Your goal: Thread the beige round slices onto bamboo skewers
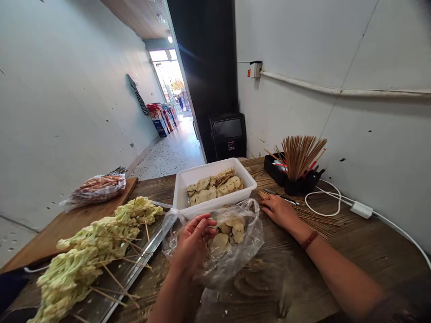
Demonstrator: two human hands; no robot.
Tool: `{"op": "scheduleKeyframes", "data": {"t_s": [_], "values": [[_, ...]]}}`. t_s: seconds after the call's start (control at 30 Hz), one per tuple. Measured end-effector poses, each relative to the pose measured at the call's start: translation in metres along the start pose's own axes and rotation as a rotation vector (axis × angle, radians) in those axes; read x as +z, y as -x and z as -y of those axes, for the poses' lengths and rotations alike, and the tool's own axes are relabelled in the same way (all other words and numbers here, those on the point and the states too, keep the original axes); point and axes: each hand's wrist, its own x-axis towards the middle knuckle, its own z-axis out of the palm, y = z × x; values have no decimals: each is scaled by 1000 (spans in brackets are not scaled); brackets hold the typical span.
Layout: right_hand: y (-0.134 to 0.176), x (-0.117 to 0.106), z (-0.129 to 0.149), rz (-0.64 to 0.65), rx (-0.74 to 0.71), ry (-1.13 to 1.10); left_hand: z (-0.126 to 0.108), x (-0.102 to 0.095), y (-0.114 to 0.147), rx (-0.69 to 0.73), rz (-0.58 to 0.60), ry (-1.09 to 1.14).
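The left hand [194, 238] is above the mouth of a clear plastic bag [254, 235], which lies open on the wooden table [367, 251]. Its fingers are bent, and the thumb is near to the tips of them; I cannot tell if they pinch anything. Inside the bag there are pale slices [220, 242], just beside this hand on its right.

The right hand [280, 211] lies with the palm down at the end of a spread of loose skewers [318, 223]. Its fingers are stretched forward and touch the skewers, but I cannot tell whether they grip any of them. A red bracelet [309, 241] is around this wrist. A dark pen [286, 197] lies just beyond the fingers.

Behind the bag stands 1 white tub [249, 185], with skewered slices [212, 194] lying in rows inside it. To the right of the tub, a thick bunch of skewers [301, 154] stands upright, near a white cable [338, 197]. On the left side, skewered cauliflower [84, 251] lies along a metal tray [158, 241], and some stick ends reach over its edge. Farther back, 1 wrapped pack [101, 186] rests on a wooden board [37, 244].
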Motion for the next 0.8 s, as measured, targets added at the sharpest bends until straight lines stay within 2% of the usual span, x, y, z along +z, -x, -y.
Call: {"op": "scheduleKeyframes", "data": {"t_s": [0.23, 0.57, 0.67, 0.8], "values": [[0, -2, 6, 19, -6, 49, 1, -1, -1, -2, -3, -2], [2, -6, 8, -56, 30, 71, 0, 1, 0, -13, -1, -19], [1, -8, 6, -177, 39, 58, -1, 2, 1, -14, -6, -13], [2, -17, 11, -437, 10, 0, -1, 3, 1, -11, -6, -22]]}}
